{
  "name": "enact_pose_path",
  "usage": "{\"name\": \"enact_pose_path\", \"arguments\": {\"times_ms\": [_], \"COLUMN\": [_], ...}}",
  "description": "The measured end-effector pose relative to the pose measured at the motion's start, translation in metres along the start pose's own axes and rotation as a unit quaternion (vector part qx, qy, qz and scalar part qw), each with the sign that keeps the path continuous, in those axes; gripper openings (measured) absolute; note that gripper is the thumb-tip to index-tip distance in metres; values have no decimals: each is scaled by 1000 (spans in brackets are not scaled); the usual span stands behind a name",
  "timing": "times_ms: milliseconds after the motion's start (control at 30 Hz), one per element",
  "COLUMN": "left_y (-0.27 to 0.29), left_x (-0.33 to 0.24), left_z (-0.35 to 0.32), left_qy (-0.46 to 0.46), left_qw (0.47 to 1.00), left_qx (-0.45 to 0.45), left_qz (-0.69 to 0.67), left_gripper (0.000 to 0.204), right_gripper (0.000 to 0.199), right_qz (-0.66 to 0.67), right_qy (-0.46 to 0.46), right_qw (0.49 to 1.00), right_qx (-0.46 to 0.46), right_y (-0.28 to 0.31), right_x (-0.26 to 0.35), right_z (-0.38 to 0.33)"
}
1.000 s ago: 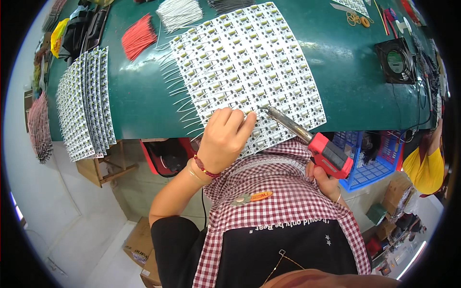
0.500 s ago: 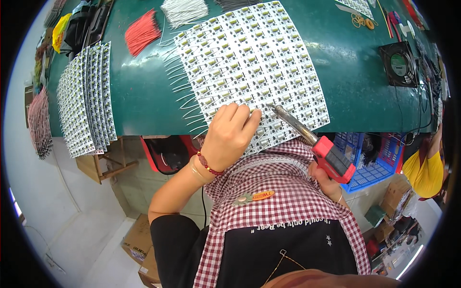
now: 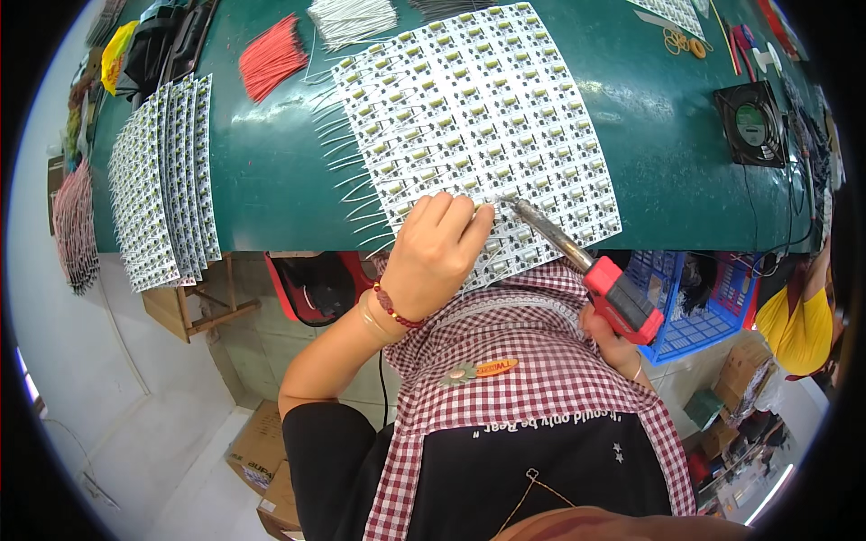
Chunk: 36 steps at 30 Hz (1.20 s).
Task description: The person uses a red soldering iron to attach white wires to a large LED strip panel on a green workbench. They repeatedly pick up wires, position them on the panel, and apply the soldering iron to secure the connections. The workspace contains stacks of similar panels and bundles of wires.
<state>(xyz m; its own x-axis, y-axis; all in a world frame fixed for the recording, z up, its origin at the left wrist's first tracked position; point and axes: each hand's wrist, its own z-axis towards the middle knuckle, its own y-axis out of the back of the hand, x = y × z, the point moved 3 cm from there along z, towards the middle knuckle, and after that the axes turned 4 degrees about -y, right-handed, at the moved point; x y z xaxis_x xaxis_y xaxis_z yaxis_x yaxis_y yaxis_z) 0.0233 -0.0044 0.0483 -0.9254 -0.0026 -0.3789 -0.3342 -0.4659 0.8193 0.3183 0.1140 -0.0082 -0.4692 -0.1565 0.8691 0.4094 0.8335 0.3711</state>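
Note:
A white panel of small circuit boards (image 3: 550, 117) lies at the table's front edge, with thin white wires (image 3: 361, 200) sticking out along its left side. My left hand (image 3: 439, 242) rests over the panel's lower part, thumb and forefinger pinched together. Whatever sits in that pinch is too small to make out. In my right hand (image 3: 613, 341) is a red and black soldering iron (image 3: 622, 299), held by its handle beside my apron. Its metal tip reaches the panel just beyond my left fingertips.
Bundles of red wires (image 3: 272, 58) and white wires (image 3: 352, 22) lie at the back of the green table (image 3: 271, 180). Stacked circuit panels (image 3: 167, 180) stand at left. A black fan (image 3: 750, 124) is at right, and a blue basket (image 3: 672, 316) sits below the edge.
The soldering iron has shifted very slightly left, bringing its tip a little closer to my left fingertips. My left hand keeps its pinch in nearly the same place.

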Motion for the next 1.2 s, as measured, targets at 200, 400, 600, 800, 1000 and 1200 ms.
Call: {"name": "enact_pose_path", "arguments": {"times_ms": [200,400,600,800,1000,1200], "left_y": [-1,4,5,5,26,99], "left_x": [0,-4,-3,0,-4,64], "left_z": [0,-1,0,0,-12,-50], "left_qy": [-4,-3,-16,-17,19,167], "left_qw": [1000,1000,1000,1000,999,941], "left_qx": [3,28,22,12,-34,-152], "left_qz": [7,0,11,17,9,251], "left_gripper": [25,25,22,22,27,16], "right_gripper": [24,22,6,8,37,44], "right_qz": [225,151,263,322,351,392], "right_qy": [17,7,-27,-27,48,104], "right_qw": [971,988,964,945,931,908], "right_qx": [77,40,-23,-57,-94,-104], "right_y": [1,2,-4,-6,-5,-1], "right_x": [21,-3,30,46,58,61], "right_z": [3,-8,11,32,38,43]}}
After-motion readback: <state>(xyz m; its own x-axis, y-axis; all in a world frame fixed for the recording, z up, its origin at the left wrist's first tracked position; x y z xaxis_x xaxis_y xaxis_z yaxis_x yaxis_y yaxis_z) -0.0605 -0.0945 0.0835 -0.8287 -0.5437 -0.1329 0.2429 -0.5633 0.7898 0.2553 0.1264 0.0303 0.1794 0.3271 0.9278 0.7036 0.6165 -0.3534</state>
